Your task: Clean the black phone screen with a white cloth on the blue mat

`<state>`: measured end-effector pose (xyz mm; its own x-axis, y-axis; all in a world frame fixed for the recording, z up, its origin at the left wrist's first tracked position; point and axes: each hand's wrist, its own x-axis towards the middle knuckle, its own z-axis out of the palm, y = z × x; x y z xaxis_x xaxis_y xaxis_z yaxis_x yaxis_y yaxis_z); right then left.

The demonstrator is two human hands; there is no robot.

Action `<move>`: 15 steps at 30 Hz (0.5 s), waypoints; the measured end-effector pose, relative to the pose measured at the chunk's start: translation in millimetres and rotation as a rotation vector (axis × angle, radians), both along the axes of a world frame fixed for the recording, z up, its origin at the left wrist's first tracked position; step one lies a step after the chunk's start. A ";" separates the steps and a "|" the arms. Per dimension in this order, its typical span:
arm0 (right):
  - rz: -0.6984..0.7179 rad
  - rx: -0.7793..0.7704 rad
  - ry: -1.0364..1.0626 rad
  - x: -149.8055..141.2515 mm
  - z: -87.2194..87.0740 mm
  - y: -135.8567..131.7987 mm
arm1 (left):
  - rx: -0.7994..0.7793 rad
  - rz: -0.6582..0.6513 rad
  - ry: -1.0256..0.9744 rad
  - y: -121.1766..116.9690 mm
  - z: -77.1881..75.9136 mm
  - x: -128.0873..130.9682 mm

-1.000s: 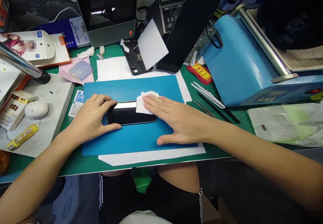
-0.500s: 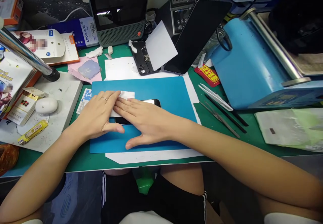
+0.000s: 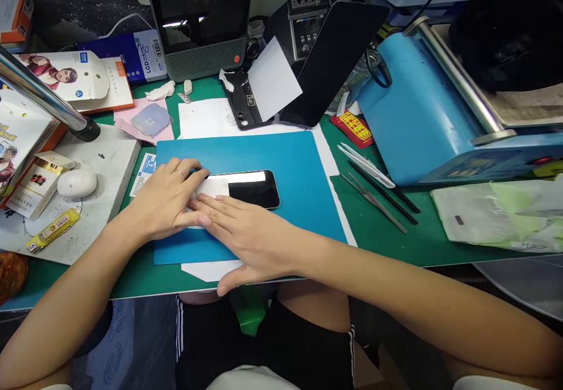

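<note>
In the head view, a black glossy rectangular phone [image 3: 250,189] is seen lying flat, lengthwise from left to right, on a blue rectangular work mat [image 3: 290,161] that is laid over white paper sheets [image 3: 206,117] on the green desk surface [image 3: 396,237]. The left end of the phone is covered by a small white wipe [image 3: 213,188]. The left hand [image 3: 165,202], with a ring on one finger, is laid flat over the left end of the phone, its fingers spread and not clamped on anything. The right hand [image 3: 246,237] is stretched flat, fingers together and extended, with the fingertips pressed on the wipe just beside the left hand; nothing is grasped by it. The right half of the phone is left uncovered, away from both hands.

To the right of the mat, thin metal tweezers [image 3: 373,199] are seen on the desk, and beyond them a large blue roller machine [image 3: 422,114]. At the back, a dark tilted tablet [image 3: 329,61] is propped, and a grey monitor [image 3: 202,14] stands behind the mat. On the left, a white oval earbud case [image 3: 77,183] and a yellow lighter [image 3: 53,230] are placed on a white board.
</note>
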<state>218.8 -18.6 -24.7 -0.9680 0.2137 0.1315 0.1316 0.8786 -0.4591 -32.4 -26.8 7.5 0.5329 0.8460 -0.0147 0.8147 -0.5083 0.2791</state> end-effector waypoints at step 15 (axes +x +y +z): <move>-0.118 0.052 -0.104 80.7 9.1 -4.9 | -0.018 0.012 0.019 3.7 4.4 -1.0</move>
<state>299.5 -23.5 -15.7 -0.9456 0.3220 0.0458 0.2795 0.8765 -0.3920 -33.4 -23.1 11.8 0.5224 0.8517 -0.0398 0.8257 -0.4938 0.2728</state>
